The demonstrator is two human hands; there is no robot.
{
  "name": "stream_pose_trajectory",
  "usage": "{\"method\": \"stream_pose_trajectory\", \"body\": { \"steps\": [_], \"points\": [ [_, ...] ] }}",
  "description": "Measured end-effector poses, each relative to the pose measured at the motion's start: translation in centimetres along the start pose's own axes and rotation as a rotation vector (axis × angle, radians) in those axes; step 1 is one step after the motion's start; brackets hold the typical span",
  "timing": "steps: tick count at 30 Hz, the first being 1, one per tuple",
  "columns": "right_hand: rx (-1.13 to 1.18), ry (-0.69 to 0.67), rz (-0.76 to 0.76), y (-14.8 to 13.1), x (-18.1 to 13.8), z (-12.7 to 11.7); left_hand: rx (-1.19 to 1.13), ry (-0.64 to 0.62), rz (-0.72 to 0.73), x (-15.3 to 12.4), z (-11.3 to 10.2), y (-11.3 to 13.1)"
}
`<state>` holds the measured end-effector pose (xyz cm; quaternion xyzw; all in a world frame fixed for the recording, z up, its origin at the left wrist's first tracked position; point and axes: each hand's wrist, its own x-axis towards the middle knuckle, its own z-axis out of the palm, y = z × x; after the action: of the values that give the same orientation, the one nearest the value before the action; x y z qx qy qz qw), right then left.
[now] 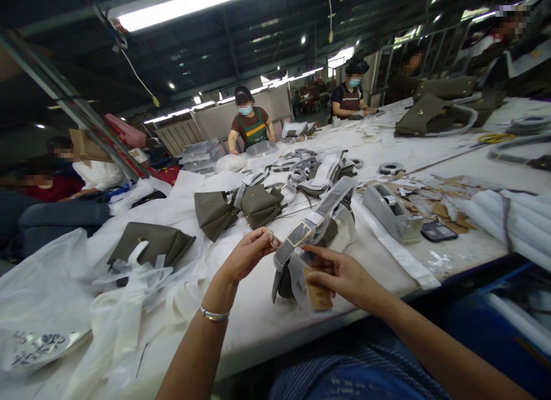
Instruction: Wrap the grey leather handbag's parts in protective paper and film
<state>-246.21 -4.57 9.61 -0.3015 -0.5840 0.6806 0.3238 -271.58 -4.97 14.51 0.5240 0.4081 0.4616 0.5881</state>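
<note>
My left hand (248, 252) is closed in a pinch on the end of a grey bag strap (318, 216) wrapped in clear film, which runs up and to the right over the white table (258, 319). My right hand (338, 274) is closed on the lower part of the same wrapped strap, with a brown paper tag (319, 297) hanging under its fingers. The strap belongs to a small grey handbag (284, 283) that sits at the table's near edge between my hands, mostly hidden by the wrapping.
Two more grey handbags (241, 208) stand behind, and another one (150, 243) lies at the left among white plastic bags (51, 291). A tape dispenser (390, 212), a phone (438, 232) and white rolls (512, 222) lie at the right. Masked workers (250, 124) stand at the far side.
</note>
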Motion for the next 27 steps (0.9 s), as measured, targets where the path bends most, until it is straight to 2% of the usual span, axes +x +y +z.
{"method": "stream_pose_trajectory", "body": {
  "steps": [8, 12, 14, 16, 20, 22, 24, 27],
  "points": [
    [0.286, 0.044, -0.029, -0.6, -1.8, 1.2, -0.308, 0.115, 0.124, -0.9, 1.7, -0.6],
    [0.339, -0.006, -0.108, -0.3, -1.8, 1.8, -0.275, 0.147, 0.134, -0.7, 2.3, -0.9],
    [0.250, -0.036, -0.192, -0.4, -1.6, 2.1, -0.215, 0.165, 0.135, -0.5, 2.6, -0.8],
    [0.084, 0.004, -0.313, -0.9, -1.3, 2.4, -0.138, 0.173, 0.143, -0.3, 2.8, -0.7],
    [-0.351, 0.286, -0.640, -2.1, -0.7, 3.0, -0.017, 0.174, 0.191, 0.0, 3.0, -0.6],
    [-0.498, 0.395, -0.753, -2.7, -0.4, 3.1, -0.026, 0.168, 0.207, 0.0, 3.0, -0.7],
    [-0.580, 0.456, -0.807, -3.1, 0.0, 3.1, -0.086, 0.151, 0.215, -0.1, 3.0, -1.0],
    [-0.656, 0.452, -0.833, -3.7, 0.4, 3.0, -0.194, 0.164, 0.233, -0.2, 3.4, -1.5]
  ]
}}
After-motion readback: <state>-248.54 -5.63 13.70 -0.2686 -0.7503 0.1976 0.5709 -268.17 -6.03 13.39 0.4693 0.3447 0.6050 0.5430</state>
